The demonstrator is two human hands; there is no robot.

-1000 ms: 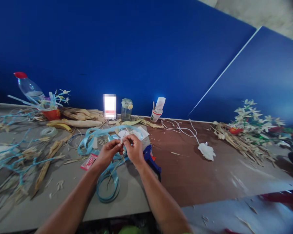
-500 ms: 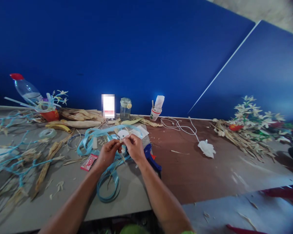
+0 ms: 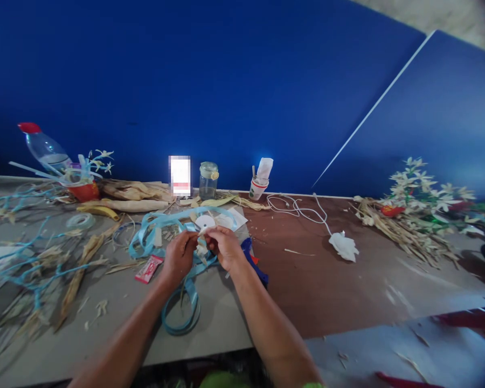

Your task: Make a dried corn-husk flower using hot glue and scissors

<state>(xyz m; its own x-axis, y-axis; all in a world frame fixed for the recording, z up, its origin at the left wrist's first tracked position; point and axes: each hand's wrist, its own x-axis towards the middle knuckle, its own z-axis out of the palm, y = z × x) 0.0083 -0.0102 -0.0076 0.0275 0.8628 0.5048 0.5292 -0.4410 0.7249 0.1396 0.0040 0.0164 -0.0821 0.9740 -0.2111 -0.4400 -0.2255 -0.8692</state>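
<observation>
My left hand point(image 3: 181, 253) and my right hand point(image 3: 225, 248) meet over the middle of the table, fingers closed in a pinch. Between the fingertips is a small pale piece of dried husk point(image 3: 201, 249), mostly hidden by the fingers. Light-blue ribbon point(image 3: 181, 323) lies in loops under and around both hands. Just beyond the fingertips rests a white disc point(image 3: 205, 221) with a dark centre. A blue-handled tool point(image 3: 258, 269), partly covered by my right forearm, lies beside my right wrist. Left of my left hand is a red-and-white packet point(image 3: 149, 269).
Blue-wrapped stems point(image 3: 36, 280) and dried husks point(image 3: 135, 189) spread across the left side. Along the blue wall stand a glass jar point(image 3: 208, 180), a paper cup point(image 3: 258, 188) and a tilted bottle point(image 3: 44, 145). A white cable point(image 3: 319, 207) and white flowers point(image 3: 414, 183) lie right.
Both hands stay together at nearly the same spot. The fingers have shifted on the pale piece, and the left hand has turned slightly.
</observation>
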